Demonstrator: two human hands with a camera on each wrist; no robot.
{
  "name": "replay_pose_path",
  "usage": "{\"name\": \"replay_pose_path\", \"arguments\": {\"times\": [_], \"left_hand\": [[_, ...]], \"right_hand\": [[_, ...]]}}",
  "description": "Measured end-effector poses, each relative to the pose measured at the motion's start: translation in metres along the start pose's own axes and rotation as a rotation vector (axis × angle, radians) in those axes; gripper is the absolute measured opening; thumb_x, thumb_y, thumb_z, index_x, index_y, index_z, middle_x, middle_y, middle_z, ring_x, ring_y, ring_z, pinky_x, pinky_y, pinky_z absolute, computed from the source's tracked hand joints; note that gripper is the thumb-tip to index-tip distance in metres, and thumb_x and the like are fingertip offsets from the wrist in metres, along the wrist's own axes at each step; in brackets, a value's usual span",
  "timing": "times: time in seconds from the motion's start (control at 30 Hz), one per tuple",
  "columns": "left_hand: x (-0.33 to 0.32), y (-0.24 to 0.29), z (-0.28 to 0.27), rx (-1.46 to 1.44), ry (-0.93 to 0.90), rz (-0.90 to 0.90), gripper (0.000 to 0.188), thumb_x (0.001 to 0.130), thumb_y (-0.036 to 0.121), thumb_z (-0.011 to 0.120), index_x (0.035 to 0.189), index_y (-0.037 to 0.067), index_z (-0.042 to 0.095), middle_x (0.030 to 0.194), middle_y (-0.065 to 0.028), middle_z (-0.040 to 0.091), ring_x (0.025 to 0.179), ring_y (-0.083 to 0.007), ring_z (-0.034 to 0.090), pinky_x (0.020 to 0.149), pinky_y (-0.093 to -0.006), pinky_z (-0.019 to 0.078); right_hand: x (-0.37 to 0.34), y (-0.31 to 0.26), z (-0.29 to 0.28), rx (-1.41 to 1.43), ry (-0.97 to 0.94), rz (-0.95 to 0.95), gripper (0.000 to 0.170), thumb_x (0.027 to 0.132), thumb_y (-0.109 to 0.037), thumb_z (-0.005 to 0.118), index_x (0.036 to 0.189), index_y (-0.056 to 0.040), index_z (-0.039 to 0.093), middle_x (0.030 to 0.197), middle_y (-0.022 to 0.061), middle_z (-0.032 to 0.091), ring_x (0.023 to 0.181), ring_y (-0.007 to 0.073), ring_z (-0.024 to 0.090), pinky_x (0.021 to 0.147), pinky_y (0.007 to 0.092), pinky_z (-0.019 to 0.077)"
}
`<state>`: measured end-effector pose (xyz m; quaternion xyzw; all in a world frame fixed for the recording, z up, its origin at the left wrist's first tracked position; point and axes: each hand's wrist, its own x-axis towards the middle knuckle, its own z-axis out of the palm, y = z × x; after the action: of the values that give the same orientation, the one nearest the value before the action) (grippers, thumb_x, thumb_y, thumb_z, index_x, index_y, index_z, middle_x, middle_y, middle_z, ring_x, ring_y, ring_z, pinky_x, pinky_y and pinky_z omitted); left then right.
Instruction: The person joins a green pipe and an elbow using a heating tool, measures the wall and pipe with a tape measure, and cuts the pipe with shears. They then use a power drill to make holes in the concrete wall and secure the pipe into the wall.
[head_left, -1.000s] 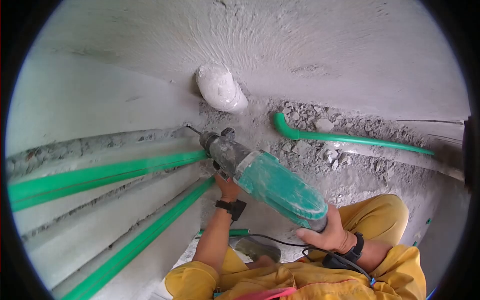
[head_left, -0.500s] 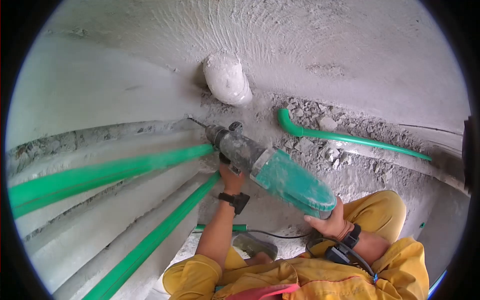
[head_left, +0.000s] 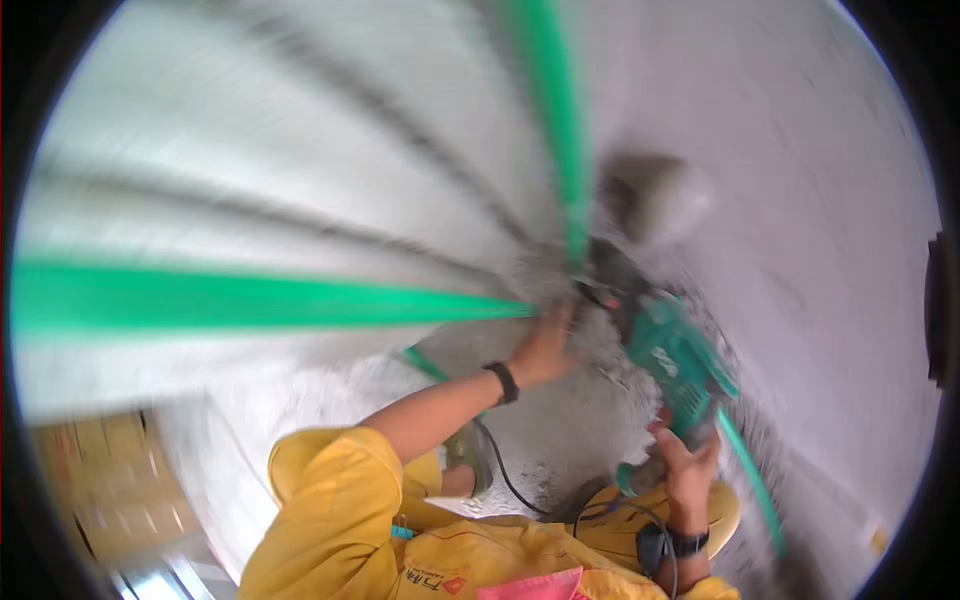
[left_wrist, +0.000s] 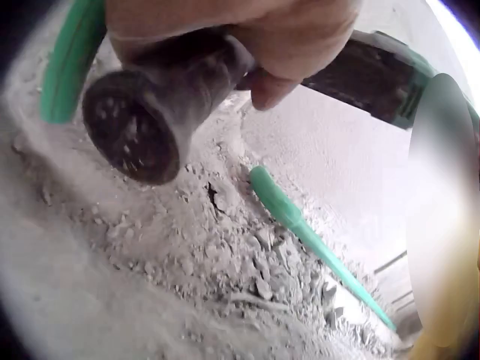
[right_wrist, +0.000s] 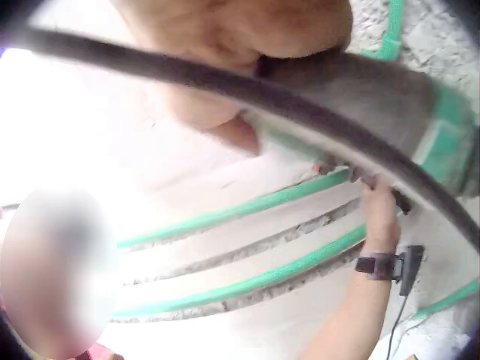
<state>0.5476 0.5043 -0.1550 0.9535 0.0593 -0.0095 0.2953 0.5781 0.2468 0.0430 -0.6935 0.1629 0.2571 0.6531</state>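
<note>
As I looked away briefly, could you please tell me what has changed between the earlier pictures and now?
The head view has swung round, bringing brown boxes into sight at lower left. The drill appears further right there, its bit no longer discernible. The left hand and right hand still hold it; neither let go.

Indoor construction site, long straight green plastic pipes near the left hand, loose grey stony rubble below it
</note>
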Motion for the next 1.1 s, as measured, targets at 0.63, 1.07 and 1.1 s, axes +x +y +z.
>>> {"name": "replay_pose_path", "arguments": {"times": [0.63,1.07,1.1], "left_hand": [[-0.678,-0.140,-0.359,0.540,0.238,-1.765,0.033,0.079,0.024,0.058,0.097,-0.001,0.070,0.106,-0.0247,0.067,0.104,-0.0352,0.064,0.089,-0.0446,0.0515],[-0.326,-0.270,-0.274,0.273,-0.181,-0.913,0.042,0.080,0.026,0.062,0.120,0.013,0.063,0.118,-0.0151,0.065,0.113,-0.0322,0.060,0.094,-0.0443,0.0480],[-0.306,-0.290,-0.274,0.301,-0.176,-0.884,0.043,0.080,0.024,0.062,0.122,0.012,0.062,0.119,-0.0155,0.064,0.114,-0.0330,0.059,0.094,-0.0454,0.0478]], "right_hand": [[0.041,-0.123,0.047,-0.401,-0.292,-0.331,0.034,0.081,-0.009,0.066,0.109,0.0060,0.055,0.080,0.0104,0.060,0.060,0.0186,0.058,0.052,0.0297,0.0480],[0.020,-0.112,0.048,-0.466,-0.237,-0.324,0.019,0.088,-0.015,0.065,0.096,0.0022,0.066,0.075,0.0095,0.065,0.059,0.0174,0.062,0.047,0.0268,0.0479],[0.019,-0.109,0.048,-0.456,-0.207,-0.320,0.019,0.088,-0.015,0.065,0.096,0.0022,0.066,0.075,0.0095,0.065,0.059,0.0174,0.062,0.047,0.0268,0.0479]]}}
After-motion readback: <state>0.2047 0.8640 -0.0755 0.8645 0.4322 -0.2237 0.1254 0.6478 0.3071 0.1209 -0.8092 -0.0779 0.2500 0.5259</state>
